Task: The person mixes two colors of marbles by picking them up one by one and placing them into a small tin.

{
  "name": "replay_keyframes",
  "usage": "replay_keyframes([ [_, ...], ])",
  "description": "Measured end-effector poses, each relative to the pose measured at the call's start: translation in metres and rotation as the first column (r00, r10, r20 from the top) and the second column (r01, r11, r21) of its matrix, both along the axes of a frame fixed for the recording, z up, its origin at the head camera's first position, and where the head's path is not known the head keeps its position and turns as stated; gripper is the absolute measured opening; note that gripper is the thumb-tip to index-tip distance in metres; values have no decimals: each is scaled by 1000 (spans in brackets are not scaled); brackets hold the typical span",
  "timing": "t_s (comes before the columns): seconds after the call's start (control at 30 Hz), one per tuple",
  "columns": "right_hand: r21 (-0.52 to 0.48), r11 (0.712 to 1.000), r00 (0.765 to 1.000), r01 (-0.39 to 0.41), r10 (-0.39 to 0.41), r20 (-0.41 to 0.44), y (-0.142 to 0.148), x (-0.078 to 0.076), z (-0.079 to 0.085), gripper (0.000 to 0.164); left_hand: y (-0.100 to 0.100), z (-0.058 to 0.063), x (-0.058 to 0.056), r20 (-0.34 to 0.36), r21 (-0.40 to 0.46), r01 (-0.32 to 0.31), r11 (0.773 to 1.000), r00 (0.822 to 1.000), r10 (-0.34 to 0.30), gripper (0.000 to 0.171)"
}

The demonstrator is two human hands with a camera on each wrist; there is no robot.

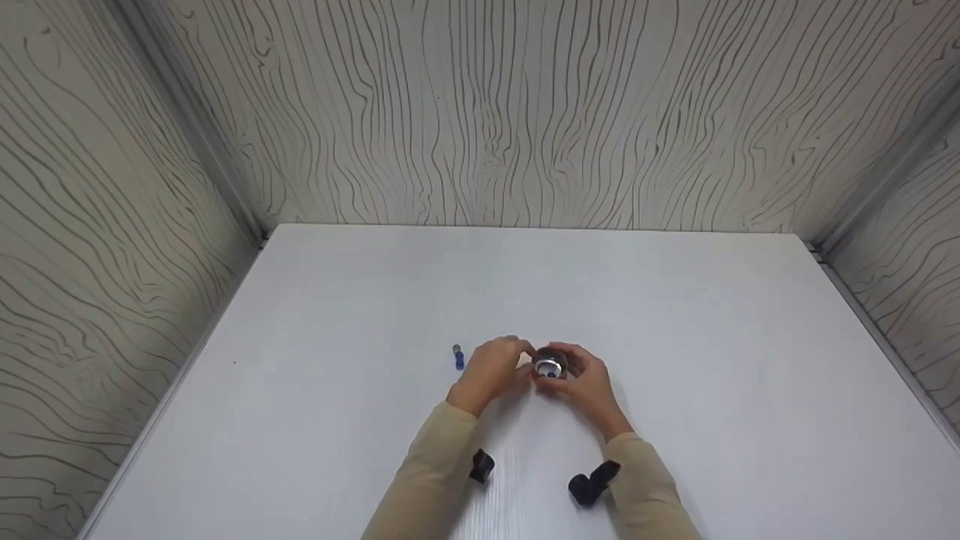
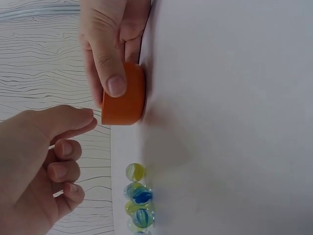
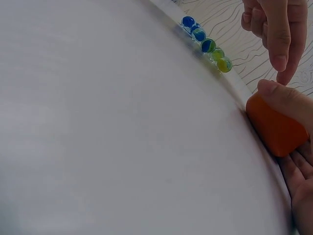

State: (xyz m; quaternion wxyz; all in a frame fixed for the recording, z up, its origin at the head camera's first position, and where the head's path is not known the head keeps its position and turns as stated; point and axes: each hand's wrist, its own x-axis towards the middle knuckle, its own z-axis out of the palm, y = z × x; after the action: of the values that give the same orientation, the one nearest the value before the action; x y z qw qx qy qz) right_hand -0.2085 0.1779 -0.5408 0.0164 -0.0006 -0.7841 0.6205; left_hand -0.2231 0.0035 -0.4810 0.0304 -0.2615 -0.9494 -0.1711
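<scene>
My right hand (image 1: 589, 382) grips a small orange cup (image 2: 128, 100) round its side, thumb on the near wall. The cup stands upright on the white table, and its shiny silvery inside shows in the head view with something blue at the bottom. My left hand (image 1: 495, 367) is at the cup's left rim, thumb and index finger extended toward the mouth, the other fingers bent in. No object shows between those fingertips. A short row of glass marbles (image 3: 208, 46), blue and yellow-green, lies on the table to the left of my left hand.
The white table (image 1: 337, 300) extends round both hands, with wood-grain patterned walls (image 1: 480, 112) behind and at the sides. Black wrist-worn devices (image 1: 590, 486) jut out by both sleeves above the near part of the table.
</scene>
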Motion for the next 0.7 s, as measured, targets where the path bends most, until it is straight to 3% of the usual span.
replay_keyframes([
  [0.7,47,999,1000,11,-12,8,-1,0,1,61,-24,7,-4,31,70,-78,994,997,76,19],
])
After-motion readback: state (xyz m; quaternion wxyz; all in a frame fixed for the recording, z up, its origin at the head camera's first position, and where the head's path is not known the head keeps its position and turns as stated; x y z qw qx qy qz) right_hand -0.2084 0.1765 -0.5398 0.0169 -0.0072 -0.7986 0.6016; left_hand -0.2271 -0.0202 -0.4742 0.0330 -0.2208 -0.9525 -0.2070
